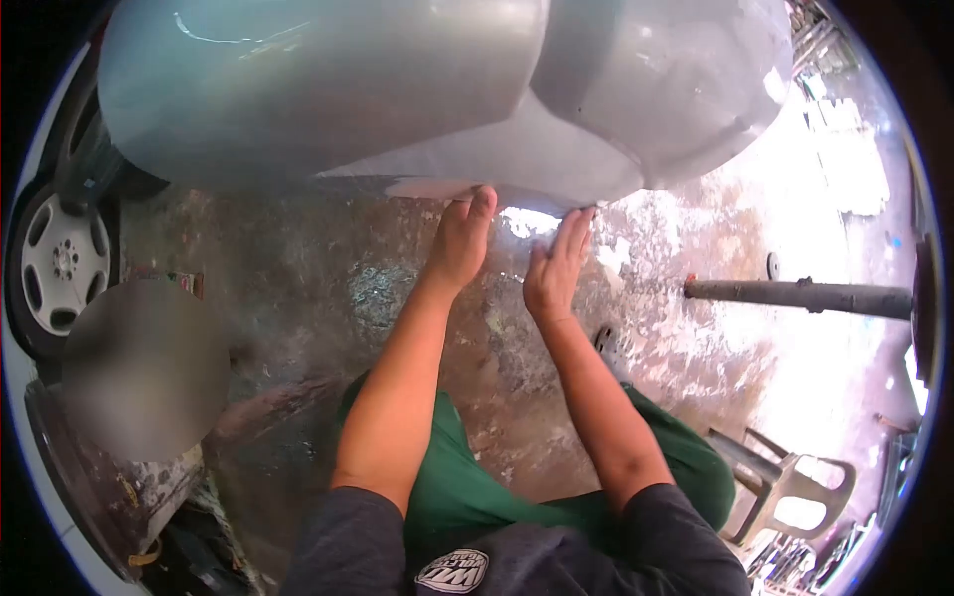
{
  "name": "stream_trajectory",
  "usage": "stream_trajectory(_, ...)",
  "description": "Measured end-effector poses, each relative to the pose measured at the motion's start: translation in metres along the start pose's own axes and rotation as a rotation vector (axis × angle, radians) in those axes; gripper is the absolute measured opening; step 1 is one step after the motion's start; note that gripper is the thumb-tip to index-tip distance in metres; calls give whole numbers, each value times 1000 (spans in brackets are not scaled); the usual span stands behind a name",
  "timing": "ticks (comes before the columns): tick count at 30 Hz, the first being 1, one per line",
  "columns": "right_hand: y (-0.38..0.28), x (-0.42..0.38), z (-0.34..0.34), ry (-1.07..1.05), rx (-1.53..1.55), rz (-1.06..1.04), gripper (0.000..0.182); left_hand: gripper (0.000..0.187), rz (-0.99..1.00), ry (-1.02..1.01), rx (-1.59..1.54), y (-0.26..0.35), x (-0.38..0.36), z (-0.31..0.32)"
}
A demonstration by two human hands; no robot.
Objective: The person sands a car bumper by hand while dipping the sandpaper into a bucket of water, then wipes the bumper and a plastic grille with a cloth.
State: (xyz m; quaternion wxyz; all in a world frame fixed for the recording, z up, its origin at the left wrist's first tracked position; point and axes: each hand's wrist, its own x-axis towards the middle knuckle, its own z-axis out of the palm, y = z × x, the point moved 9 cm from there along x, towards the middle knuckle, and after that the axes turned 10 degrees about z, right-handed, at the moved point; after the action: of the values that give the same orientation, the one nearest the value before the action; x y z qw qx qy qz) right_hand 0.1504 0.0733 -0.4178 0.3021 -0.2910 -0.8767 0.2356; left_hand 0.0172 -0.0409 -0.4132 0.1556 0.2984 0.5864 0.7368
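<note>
A large silver-grey car body panel (397,79), rounded like a bumper, fills the top of the head view. My left hand (459,243) is raised to its lower edge, thumb pointing up. The fingers of that hand are mostly hidden at the edge, so their grip does not show. To its right, my right hand (559,273) reaches up with fingers stretched out, their tips at the panel's lower edge near its corner. Nothing is seen inside the right hand.
A car wheel (65,260) stands at the far left, beside a blurred round patch (146,372). On the right are a grey pole (805,295) and a plastic chair (795,492). Below spreads a worn, stained floor (298,268). Assorted items line the right edge.
</note>
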Motion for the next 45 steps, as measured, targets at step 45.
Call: stream_trajectory(45,-14,46,-76,-542,474,729,27,74,-402,-172,-154,-28,-17,54)
